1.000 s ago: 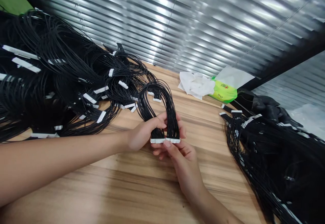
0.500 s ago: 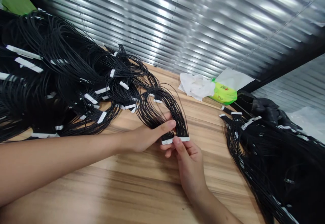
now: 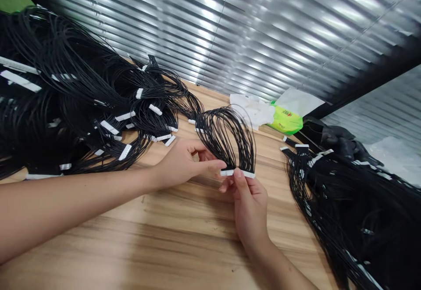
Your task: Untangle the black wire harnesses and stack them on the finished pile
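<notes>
Between my hands is a black wire harness [image 3: 245,138], its wires looped upward and its two white connectors [image 3: 247,174] side by side at the near end. My right hand [image 3: 250,202] pinches those connectors, thumb on top where they meet and fingers underneath. My left hand [image 3: 194,162] is closed at the left side of the loop, its thumb by the left connector; some of its fingers are hidden behind the wires. Left of my hands, a large heap of similar harnesses [image 3: 88,88] with white connectors covers the wooden table [image 3: 184,237].
On the right lies another pile of black harnesses [image 3: 355,211]. White tissues [image 3: 253,108] and a green tissue pack [image 3: 285,119] sit at the back edge, before a corrugated metallic wall [image 3: 210,31]. A black bundle [image 3: 332,138] and clear plastic [image 3: 397,158] are behind the right pile.
Both hands have shifted slightly right and up with the harness. Its wire loop now stands wider and more open, and my left hand has drawn back from inside the loop to its left side.
</notes>
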Demonstrator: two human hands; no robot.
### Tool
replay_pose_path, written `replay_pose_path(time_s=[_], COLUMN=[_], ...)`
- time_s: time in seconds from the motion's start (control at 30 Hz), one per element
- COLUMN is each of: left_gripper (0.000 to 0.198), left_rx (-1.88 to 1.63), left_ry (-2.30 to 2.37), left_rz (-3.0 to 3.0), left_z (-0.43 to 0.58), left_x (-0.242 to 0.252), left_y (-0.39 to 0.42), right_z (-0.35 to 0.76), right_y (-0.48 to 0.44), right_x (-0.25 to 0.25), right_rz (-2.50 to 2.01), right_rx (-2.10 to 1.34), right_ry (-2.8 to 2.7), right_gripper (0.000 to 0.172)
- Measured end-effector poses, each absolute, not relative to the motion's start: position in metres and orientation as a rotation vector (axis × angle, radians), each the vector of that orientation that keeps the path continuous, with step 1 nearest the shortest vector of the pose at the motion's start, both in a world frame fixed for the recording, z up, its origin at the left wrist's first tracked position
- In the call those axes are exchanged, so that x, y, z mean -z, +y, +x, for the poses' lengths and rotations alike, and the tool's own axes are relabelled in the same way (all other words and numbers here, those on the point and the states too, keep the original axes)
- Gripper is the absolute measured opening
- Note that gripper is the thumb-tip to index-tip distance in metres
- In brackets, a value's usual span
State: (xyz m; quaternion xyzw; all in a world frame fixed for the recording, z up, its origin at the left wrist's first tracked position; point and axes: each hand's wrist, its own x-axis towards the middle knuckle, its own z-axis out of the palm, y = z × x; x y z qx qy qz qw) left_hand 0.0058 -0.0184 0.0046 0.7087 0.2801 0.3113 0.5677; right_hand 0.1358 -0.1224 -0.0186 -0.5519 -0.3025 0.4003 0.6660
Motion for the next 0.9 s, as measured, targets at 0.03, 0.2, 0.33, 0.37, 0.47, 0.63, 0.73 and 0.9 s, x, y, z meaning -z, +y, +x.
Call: replay_pose_path(time_s=[0.03, 0.2, 0.33, 0.37, 0.47, 0.63, 0.73, 0.9], left_gripper=[0.024, 0.030, 0.031, 0.030, 0.025, 0.019, 0.016, 0.034], left_rx=[-0.738, -0.824, -0.840, -0.866, -0.979, -1.072, -1.023, -0.904], left_ry=[0.676, 0.694, 0.651, 0.644, 0.619, 0.595, 0.703, 0.783], left_rz=[1.678, 1.792, 1.759, 1.739, 1.701, 1.528, 1.418, 1.537], left_z=[0.006, 0.005, 0.005, 0.004, 0.003, 0.002, 0.006, 0.012], left_x=[-0.004, 0.000, 0.000, 0.000, -0.003, -0.009, -0.004, 0.014], left_y=[-0.019, -0.019, -0.018, -0.019, -0.020, -0.018, -0.011, -0.002], right_z=[0.137, 0.137, 0.135, 0.135, 0.134, 0.136, 0.137, 0.137], right_y=[-0.121, -0.121, -0.125, -0.125, -0.125, -0.120, -0.117, -0.120], right_x=[0.019, 0.019, 0.018, 0.017, 0.017, 0.016, 0.015, 0.016], right_rz=[-1.247, -1.252, -1.228, -1.218, -1.174, -1.120, -1.135, -1.205], right_rx=[-0.924, -0.952, -0.918, -0.916, -0.925, -0.931, -0.881, -0.816], right_ry=[-0.683, -0.653, -0.648, -0.640, -0.593, -0.474, -0.426, -0.493], right_gripper=[0.025, 0.022, 0.021, 0.021, 0.021, 0.020, 0.021, 0.026])
